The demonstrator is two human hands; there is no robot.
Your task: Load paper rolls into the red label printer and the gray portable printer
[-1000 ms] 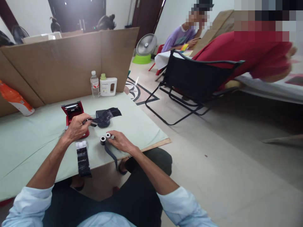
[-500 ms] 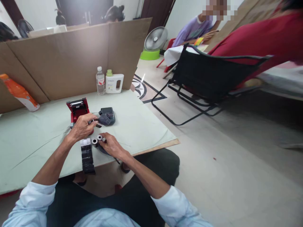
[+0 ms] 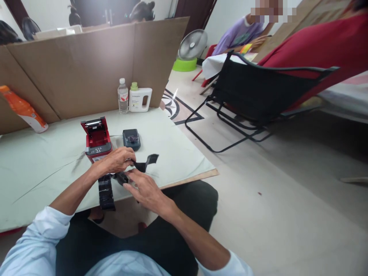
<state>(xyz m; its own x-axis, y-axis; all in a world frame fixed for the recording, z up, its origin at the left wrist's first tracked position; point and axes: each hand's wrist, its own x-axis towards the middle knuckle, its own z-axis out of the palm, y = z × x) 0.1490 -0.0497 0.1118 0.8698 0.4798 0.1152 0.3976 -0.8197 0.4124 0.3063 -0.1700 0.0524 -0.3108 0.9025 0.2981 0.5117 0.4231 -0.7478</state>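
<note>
Two hands at the near edge of one table [image 3: 178, 163]. Nearest, just left of the grip: one black band [image 3: 106, 194] hanging over the edge. Right hand [image 3: 145, 190]: thumb and fingers apart at one dark roll [image 3: 122, 178], touching; whether clamped, cannot tell. More rolls, if any, hidden by the hands. Left hand [image 3: 122, 159], just beyond the right: fingertips together, clamped on one black strip [image 3: 140, 166], its free end bent up to the right of the grip.

Just beyond the left hand: one red machine [image 3: 98, 140], lid tilted open. Right of that, also beyond the grip: one black box [image 3: 131, 139], lying flat. Farther off, three bottles: orange [image 3: 24, 109] far left of the grip; clear [image 3: 122, 97] and white [image 3: 140, 99] side by side, straight beyond. One cardboard screen [image 3: 94, 73] behind them. Well right of the grip: one black chair [image 3: 244, 78]; farther, one fan [image 3: 192, 45].
</note>
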